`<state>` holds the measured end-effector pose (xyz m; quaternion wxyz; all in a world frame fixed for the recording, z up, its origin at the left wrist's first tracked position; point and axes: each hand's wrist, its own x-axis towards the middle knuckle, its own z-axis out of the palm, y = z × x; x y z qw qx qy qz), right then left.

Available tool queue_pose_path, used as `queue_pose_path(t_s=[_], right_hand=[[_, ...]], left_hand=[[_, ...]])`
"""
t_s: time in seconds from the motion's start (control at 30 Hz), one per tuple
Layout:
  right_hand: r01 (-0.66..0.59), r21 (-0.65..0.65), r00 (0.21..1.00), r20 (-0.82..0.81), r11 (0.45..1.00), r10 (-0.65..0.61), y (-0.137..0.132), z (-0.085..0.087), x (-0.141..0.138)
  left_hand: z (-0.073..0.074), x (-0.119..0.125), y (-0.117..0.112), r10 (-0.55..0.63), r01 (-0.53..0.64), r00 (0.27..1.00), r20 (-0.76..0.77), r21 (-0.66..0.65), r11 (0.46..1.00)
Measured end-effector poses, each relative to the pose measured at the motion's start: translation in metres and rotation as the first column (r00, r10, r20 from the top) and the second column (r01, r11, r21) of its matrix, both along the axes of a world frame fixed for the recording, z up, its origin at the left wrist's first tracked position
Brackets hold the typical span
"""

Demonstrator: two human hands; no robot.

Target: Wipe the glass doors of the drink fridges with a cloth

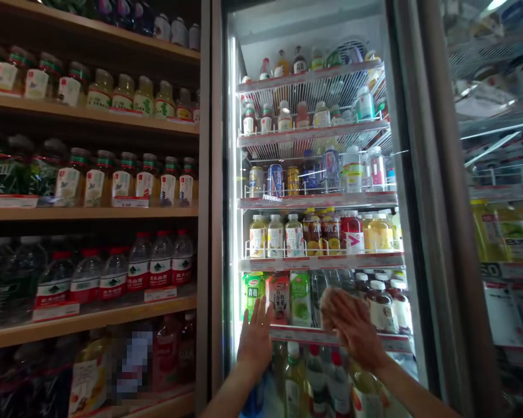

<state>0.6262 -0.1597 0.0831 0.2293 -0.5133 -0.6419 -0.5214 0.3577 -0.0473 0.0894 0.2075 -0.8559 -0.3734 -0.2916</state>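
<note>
In front of me is the glass door (239, 17) of an upright drinks fridge, with lit shelves behind it. My left hand (255, 334) is raised against the lower left of the glass, fingers spread and empty. Farther right, my right hand (357, 325) presses a pale, crumpled cloth (330, 305) flat to the pane, partly covering it. Behind my hands stand a green bottle (253, 288), a red bottle (278, 295) and a light green bottle (300, 297) on a fridge shelf.
To the left, wooden shelves (91, 216) carry rows of bottled drinks, with red-capped water bottles (111, 273) lower down. A metal door frame (444, 232) runs along the right side. Beyond it, another glass-fronted cabinet (501, 191) holds more goods.
</note>
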Motion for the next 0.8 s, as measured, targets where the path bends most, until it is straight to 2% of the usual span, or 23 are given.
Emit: queue_pose_path(t_s=[0.07, 0.1, 0.2, 0.27, 0.33, 0.4, 0.43, 0.5, 0.6, 0.67, 0.73, 0.8], right_hand=[[0.063, 0.122, 0.989, -0.142, 0.991, -0.046, -0.005, -0.002, 0.008], [0.080, 0.151, 0.985, -0.162, 0.985, -0.056, -0.007, -0.005, 0.011], [0.065, 0.104, 0.997, -0.055, 0.992, -0.059, -0.017, -0.017, 0.020], [0.053, 0.090, 0.999, -0.018, 0.995, -0.052, -0.026, -0.015, 0.032], [0.101, 0.185, 0.987, -0.144, 0.978, -0.075, -0.033, -0.003, 0.048], [0.220, 0.302, 0.937, -0.331, 0.928, -0.114, -0.039, 0.007, 0.063], [0.279, 0.329, 0.909, -0.395, 0.902, -0.137, -0.042, 0.007, 0.067], [0.317, 0.311, 0.899, -0.400, 0.896, -0.180, -0.047, -0.008, 0.071], [0.232, 0.209, 0.944, -0.283, 0.950, -0.168, -0.053, -0.043, 0.066], [0.186, 0.176, 0.954, -0.267, 0.967, -0.135, -0.053, -0.049, 0.060], [0.184, 0.223, 0.944, -0.311, 0.957, -0.109, -0.046, -0.038, 0.052], [0.168, 0.258, 0.944, -0.321, 0.951, -0.080, -0.033, -0.018, 0.039]], left_hand=[[-0.001, 0.003, -0.001, 0.027, -0.026, 0.999, 0.018, -0.021, 0.999], [-0.002, 0.005, -0.001, 0.035, -0.034, 0.999, 0.028, -0.031, 0.999], [-0.004, 0.009, -0.002, 0.041, -0.039, 0.998, 0.048, -0.038, 0.999], [-0.004, 0.010, -0.003, 0.031, -0.030, 0.998, 0.056, -0.020, 0.999], [-0.003, 0.011, -0.004, 0.045, -0.044, 0.997, 0.064, -0.016, 0.999], [-0.003, 0.012, -0.007, 0.062, -0.060, 0.996, 0.065, -0.032, 0.998], [-0.003, 0.013, -0.007, 0.070, -0.068, 0.996, 0.062, -0.044, 0.997], [-0.005, 0.012, -0.008, 0.074, -0.071, 0.996, 0.050, -0.056, 0.996], [-0.009, 0.009, -0.006, 0.055, -0.054, 0.998, 0.021, -0.040, 0.998], [-0.012, 0.007, -0.004, 0.035, -0.034, 0.999, 0.016, -0.017, 0.999], [-0.014, 0.005, -0.004, 0.033, -0.033, 0.999, 0.021, -0.007, 0.999], [-0.017, 0.002, -0.005, 0.040, -0.039, 0.999, 0.022, -0.017, 0.999]])
